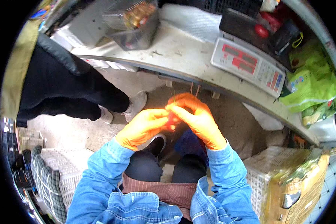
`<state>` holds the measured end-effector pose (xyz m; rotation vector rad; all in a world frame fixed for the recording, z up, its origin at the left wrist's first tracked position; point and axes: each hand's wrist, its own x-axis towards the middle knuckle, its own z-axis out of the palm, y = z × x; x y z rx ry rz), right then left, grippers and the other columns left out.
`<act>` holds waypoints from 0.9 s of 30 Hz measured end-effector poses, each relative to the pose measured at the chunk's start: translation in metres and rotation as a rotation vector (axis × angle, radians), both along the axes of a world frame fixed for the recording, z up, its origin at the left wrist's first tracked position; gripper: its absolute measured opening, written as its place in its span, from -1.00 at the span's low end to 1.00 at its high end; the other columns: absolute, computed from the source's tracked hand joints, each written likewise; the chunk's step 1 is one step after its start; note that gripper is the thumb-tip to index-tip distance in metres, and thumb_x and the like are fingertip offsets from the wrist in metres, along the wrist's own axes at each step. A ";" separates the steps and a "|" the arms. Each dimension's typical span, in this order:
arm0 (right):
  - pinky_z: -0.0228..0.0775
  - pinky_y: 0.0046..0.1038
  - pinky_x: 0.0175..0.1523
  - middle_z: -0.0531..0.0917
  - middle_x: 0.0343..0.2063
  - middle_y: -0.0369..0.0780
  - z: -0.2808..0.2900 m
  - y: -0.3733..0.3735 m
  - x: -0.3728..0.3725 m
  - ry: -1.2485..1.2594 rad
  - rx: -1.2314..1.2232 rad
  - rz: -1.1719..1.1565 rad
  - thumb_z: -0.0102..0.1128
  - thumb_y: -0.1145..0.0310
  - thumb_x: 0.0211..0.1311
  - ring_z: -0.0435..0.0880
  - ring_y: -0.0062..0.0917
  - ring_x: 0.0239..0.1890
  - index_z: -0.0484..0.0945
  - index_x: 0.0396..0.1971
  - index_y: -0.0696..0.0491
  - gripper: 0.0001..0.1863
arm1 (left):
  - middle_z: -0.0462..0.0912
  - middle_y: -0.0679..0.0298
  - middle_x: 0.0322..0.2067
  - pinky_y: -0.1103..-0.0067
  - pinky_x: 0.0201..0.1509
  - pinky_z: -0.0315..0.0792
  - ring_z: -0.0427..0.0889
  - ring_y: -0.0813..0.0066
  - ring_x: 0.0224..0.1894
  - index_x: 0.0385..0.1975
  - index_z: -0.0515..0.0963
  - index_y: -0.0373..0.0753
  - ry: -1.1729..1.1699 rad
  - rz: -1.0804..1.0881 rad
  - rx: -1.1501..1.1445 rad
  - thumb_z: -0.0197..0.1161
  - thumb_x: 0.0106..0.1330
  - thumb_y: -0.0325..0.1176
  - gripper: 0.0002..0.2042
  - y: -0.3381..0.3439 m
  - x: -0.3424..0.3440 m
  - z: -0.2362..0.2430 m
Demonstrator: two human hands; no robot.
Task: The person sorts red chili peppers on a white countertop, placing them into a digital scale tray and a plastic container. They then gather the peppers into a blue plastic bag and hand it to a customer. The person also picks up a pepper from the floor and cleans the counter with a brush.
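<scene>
My left hand (147,125) and my right hand (192,121), both in orange gloves, meet at the centre of the view, in front of the worktable's edge. Their fingers are closed around a small reddish thing (171,120), mostly hidden and too small to name, with thin strands near its top. The left thumb and fingers are bent inward, and the right fingers curl over from the right, thumb pointing left. Under them are my legs and a dark shoe (157,145), with something blue (184,142) low behind the right hand.
The worktable (168,56) holds a scale (248,67), a clear container (128,35), dark trays and green bags (310,86). A person in black trousers (63,86) stands at left. White crates (71,168) flank me, the right crate (261,170) beside cardboard (306,190).
</scene>
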<state>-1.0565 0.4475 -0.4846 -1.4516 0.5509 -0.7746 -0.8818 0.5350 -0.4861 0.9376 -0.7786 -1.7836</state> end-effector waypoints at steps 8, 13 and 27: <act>0.29 -0.64 -0.17 0.60 -0.42 -0.34 0.048 0.009 -0.028 -0.476 0.328 -0.271 0.21 0.39 0.18 0.48 -0.71 -0.35 0.59 -0.43 0.12 -0.89 | 0.55 -0.01 -0.13 0.40 0.01 0.45 0.56 0.36 -0.19 -0.07 0.46 -0.45 0.236 0.229 -0.079 0.09 0.32 -0.28 -0.66 0.015 -0.052 0.056; 0.33 -0.63 -0.23 0.59 -0.48 -0.32 0.050 0.005 -0.055 -0.531 0.337 -0.451 0.21 0.43 0.18 0.49 -0.69 -0.44 0.55 -0.48 0.09 -0.92 | 0.59 0.06 -0.20 0.43 -0.05 0.45 0.56 0.42 -0.25 -0.20 0.54 -0.39 0.135 0.301 -0.117 0.13 0.30 -0.28 -0.73 0.003 -0.104 0.066; 0.32 -0.58 -0.26 0.51 -0.43 -0.30 0.050 0.002 -0.078 -0.395 -0.407 -0.931 0.30 0.60 0.00 0.47 -0.62 -0.37 0.44 -0.59 0.10 -0.82 | 0.61 0.14 -0.23 0.49 -0.08 0.42 0.53 0.45 -0.27 -0.26 0.57 -0.37 0.175 0.233 -0.078 0.12 0.31 -0.24 -0.72 -0.008 -0.128 0.060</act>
